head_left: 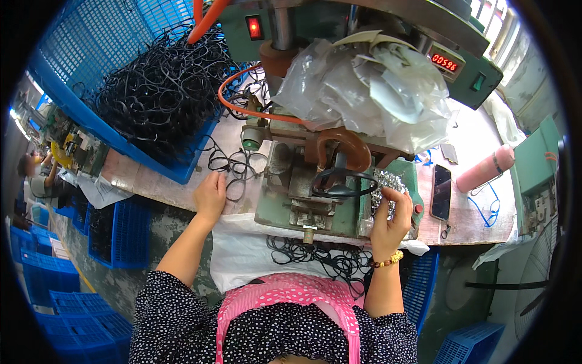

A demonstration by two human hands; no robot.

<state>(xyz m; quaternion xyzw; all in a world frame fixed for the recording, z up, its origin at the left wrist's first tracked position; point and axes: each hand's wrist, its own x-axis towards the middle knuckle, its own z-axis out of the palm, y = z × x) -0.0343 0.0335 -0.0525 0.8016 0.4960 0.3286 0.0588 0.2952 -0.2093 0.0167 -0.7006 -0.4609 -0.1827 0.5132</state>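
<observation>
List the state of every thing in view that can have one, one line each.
Left hand: fingers bent, resting on loose black rings on the bench.
Right hand: raised, pinching crinkled foil.
Black ring on the machine: lying flat under the brown head.
Red switch: lit.
Counter display: on, red digits.
Blue crate: heaped with black rings.
Phone: screen dark.
Pink bottle: lying on its side.

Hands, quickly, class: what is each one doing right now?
Left hand: fingers curled on loose black rings on the bench; grip cannot be told.
Right hand: pinching crinkled foil beside the press.
</observation>
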